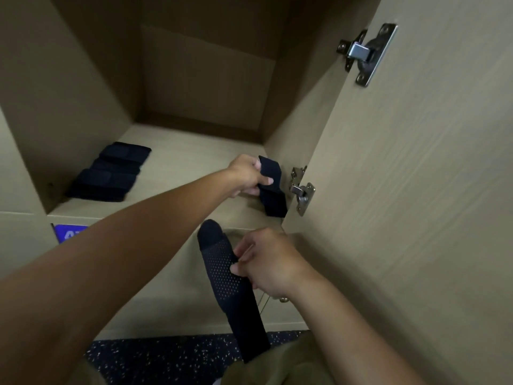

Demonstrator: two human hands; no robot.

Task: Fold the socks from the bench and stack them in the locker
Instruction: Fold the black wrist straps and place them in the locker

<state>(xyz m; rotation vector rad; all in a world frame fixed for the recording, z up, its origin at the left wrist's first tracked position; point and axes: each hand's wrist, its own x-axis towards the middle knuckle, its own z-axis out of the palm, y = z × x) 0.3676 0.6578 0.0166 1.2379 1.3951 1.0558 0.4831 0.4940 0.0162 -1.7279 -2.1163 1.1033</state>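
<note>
Socks appear in three places, all dark navy. Largest of what surrounds them is the locker (194, 79), a tan wood-grain compartment with its door (416, 190) swung open on the right, edge-on close to both hands. Two metal hinges join door to wall: an upper hinge (366, 52) and a lower hinge (302, 190), the lower one just beside the sock held inside. Below the compartment runs a speckled dark floor (166, 357), and a blue label (68, 233) shows on the panel under the shelf, partly hidden by the left forearm.

On the shelf's left side lies a stack (109, 172) of folded socks, laid flat in an overlapping row, well apart from the hands.

A long sock (222, 279) hangs unfolded in front of the locker, toe up, with a dotted grip pattern on its sole; the right hand (266, 262) pinches its edge with curled fingers.

A folded sock (270, 187), doubled over into a short band, is gripped by the left hand (245, 173) at the shelf's right front corner, its lower end touching the shelf.
</note>
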